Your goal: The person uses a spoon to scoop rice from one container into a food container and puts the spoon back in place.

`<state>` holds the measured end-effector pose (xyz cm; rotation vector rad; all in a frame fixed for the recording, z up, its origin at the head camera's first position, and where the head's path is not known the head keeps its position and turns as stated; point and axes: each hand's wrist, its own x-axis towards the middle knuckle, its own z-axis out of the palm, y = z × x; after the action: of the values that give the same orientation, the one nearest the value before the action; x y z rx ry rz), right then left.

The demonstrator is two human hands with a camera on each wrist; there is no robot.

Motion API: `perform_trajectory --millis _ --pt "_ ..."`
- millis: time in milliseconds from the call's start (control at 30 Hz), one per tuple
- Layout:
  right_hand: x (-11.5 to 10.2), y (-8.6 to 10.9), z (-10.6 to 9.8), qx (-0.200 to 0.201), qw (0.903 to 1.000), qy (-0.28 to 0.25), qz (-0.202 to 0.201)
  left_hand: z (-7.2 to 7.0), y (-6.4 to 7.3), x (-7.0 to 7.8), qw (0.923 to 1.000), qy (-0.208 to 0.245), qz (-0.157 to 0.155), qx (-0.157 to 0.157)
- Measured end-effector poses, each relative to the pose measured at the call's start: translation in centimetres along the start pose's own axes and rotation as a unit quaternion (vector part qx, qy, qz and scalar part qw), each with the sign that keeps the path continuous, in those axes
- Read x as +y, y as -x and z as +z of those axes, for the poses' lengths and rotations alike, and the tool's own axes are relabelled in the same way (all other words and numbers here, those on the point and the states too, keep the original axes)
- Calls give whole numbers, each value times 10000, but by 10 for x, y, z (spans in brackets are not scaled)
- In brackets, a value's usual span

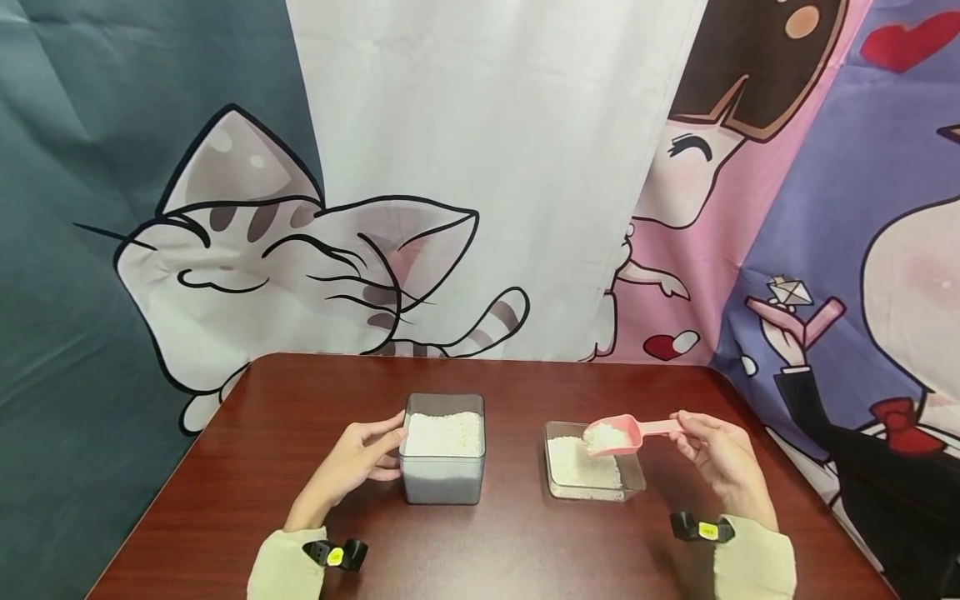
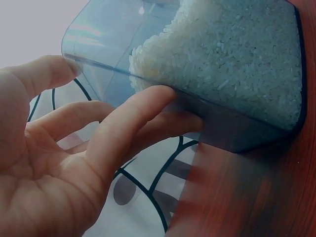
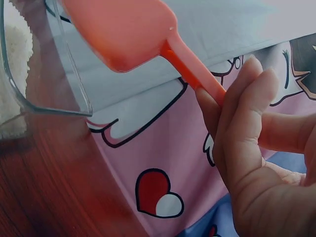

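Note:
In the head view, my right hand point(image 1: 723, 458) pinches the end of the handle of a pink scoop point(image 1: 634, 433). White rice point(image 1: 606, 436) lies in the scoop's bowl. The scoop is over a low clear dish point(image 1: 588, 493) that has rice in it. My left hand point(image 1: 367, 457) touches the left side of a tall grey see-through container point(image 1: 442, 481), which holds rice near its top. In the left wrist view the fingers point(image 2: 133, 118) lie along the container wall, with rice point(image 2: 232, 59) behind it. The scoop's underside point(image 3: 123, 34) faces the right wrist camera.
Both containers stand on a reddish-brown wooden table point(image 1: 517, 550), the dish to the right of the tall container. Behind the table hangs a cloth point(image 1: 480, 125) printed with a cartoon cat and figures.

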<state>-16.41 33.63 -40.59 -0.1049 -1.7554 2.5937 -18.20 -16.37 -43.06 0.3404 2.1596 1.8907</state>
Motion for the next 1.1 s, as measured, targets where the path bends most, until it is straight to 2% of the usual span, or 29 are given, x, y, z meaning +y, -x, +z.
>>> perform_trajectory --millis 233,400,767,833,867,967,1067,1100 --pt "-2 3 2 62 9996 279 -74 -1 0 0 9999 -5 -107 49" --pt "-2 3 4 86 9991 381 -168 0 0 0 10000 -4 -8 -10" --pt "-6 5 10 170 9943 872 -596 0 0 -1 10000 41 7 -12" --pt "-4 4 9 131 9923 1017 -698 0 0 -1 10000 9 -13 2" --pt "5 -6 -4 -50 9930 887 -784 0 -1 -1 10000 1 -27 12" --pt "10 -10 -10 -133 9897 1062 -948 -1 -1 -1 10000 -29 -27 19" --pt "9 -8 -4 -7 9872 1253 -988 -1 -1 -1 10000 -51 -19 7" --pt "-2 2 12 223 9842 1488 -933 0 0 -1 10000 -54 -20 8"
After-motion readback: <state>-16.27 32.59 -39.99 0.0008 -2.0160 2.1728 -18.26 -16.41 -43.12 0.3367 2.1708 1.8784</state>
